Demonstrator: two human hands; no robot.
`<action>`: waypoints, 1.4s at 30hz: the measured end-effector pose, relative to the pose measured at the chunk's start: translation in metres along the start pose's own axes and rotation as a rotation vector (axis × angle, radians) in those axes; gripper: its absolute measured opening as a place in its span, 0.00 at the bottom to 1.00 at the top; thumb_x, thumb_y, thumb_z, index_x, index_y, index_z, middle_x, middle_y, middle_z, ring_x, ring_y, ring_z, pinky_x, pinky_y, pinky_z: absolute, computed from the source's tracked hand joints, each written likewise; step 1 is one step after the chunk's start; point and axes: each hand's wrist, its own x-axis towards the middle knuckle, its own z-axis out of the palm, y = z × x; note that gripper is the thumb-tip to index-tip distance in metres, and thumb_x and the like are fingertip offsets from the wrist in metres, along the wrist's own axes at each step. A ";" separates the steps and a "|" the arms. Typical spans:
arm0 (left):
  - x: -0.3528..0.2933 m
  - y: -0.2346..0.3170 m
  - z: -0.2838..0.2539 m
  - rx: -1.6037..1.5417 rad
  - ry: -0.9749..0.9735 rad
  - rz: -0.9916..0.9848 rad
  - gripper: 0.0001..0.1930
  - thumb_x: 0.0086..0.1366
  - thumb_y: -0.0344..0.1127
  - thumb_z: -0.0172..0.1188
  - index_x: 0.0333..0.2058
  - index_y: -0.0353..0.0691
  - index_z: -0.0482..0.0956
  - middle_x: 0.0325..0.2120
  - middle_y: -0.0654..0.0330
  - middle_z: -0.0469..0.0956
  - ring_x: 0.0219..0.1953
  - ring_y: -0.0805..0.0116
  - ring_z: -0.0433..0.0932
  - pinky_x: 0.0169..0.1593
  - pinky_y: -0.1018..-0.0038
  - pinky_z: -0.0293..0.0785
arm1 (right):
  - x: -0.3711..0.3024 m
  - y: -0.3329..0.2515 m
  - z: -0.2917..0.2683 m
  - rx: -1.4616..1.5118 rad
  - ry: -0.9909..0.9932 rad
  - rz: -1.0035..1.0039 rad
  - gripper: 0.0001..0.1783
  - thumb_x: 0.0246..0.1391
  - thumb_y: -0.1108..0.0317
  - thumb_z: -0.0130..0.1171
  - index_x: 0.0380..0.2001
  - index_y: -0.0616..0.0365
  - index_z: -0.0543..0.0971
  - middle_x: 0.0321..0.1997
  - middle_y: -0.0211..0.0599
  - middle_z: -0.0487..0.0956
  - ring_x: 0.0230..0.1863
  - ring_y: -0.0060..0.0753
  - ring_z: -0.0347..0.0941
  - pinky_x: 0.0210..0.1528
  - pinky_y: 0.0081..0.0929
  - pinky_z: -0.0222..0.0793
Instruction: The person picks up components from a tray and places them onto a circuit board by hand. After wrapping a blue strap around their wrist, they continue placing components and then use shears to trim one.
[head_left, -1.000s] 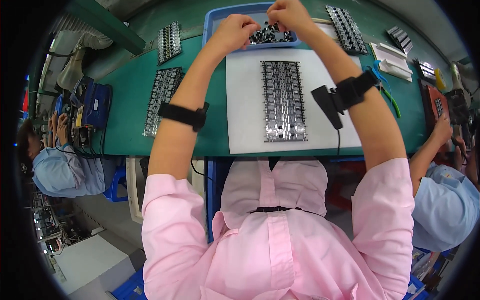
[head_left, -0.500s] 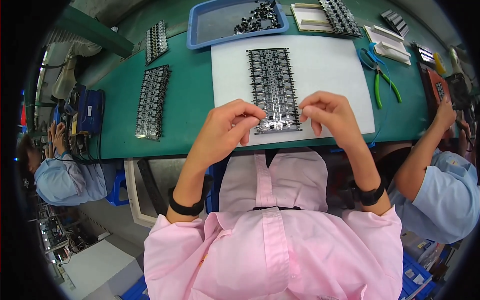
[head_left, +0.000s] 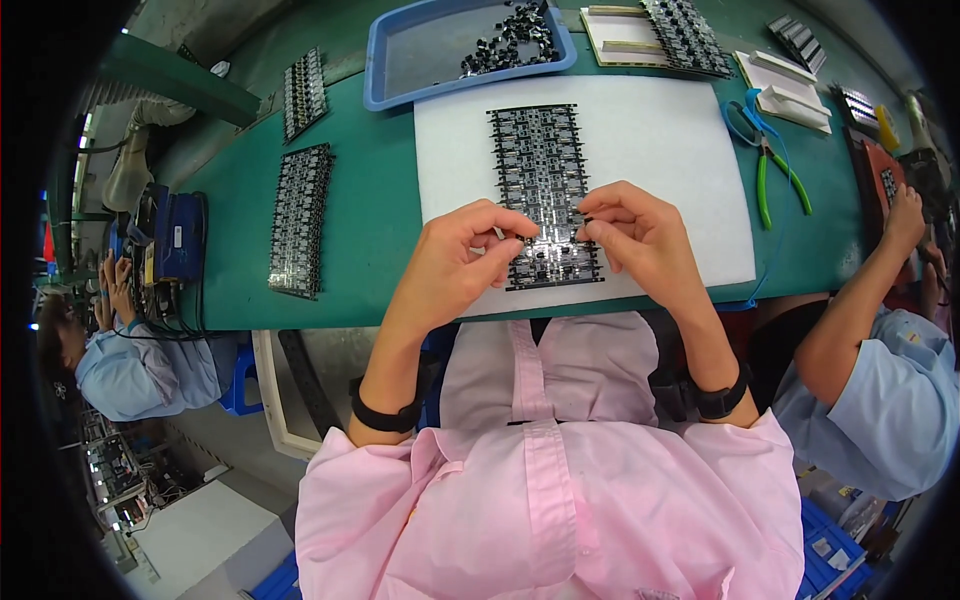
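From the head camera, a green table (head_left: 380,210) is seen under both hands, with a white foam mat (head_left: 660,160) laid on it. The room is a busy workshop, and a person in light blue is seated at each side.

A long dark circuit panel (head_left: 545,190) is laid on the mat, right between the hands and stretching away from them. It is made of many small black and silver parts in rows.

Its near end is pinched by the left hand (head_left: 455,265) on one side and by the right hand (head_left: 640,240) on the other (fingers bent, tips touching the panel).

One blue tray (head_left: 395,60) with little black parts is seen beyond the hands. Two more dark panels (head_left: 300,215) are laid far out past the left hand. One pair of green pliers (head_left: 775,175) is laid out past the right hand, and one more panel (head_left: 685,35) is set on a pale board beyond it.
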 end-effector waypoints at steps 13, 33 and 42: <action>0.005 -0.015 0.000 0.260 0.125 0.070 0.05 0.56 0.22 0.51 0.32 0.32 0.72 0.26 0.62 0.72 0.18 0.81 0.66 0.23 0.84 0.63 | 0.014 0.026 0.020 -0.534 0.120 -0.476 0.07 0.37 0.82 0.57 0.25 0.63 0.76 0.24 0.34 0.72 0.24 0.24 0.68 0.24 0.18 0.63; 0.003 -0.042 -0.003 0.534 0.161 0.340 0.03 0.52 0.24 0.54 0.28 0.36 0.72 0.25 0.57 0.69 0.23 0.57 0.71 0.26 0.69 0.66 | 0.017 0.032 0.034 -0.844 0.059 -0.554 0.06 0.38 0.82 0.56 0.24 0.63 0.73 0.24 0.38 0.69 0.23 0.37 0.67 0.24 0.26 0.62; 0.004 -0.035 0.000 0.581 0.151 0.234 0.03 0.51 0.25 0.55 0.27 0.37 0.72 0.25 0.58 0.68 0.22 0.58 0.70 0.25 0.69 0.65 | 0.017 0.027 0.033 -0.876 -0.008 -0.484 0.05 0.40 0.78 0.54 0.24 0.59 0.70 0.23 0.37 0.67 0.25 0.43 0.65 0.27 0.32 0.60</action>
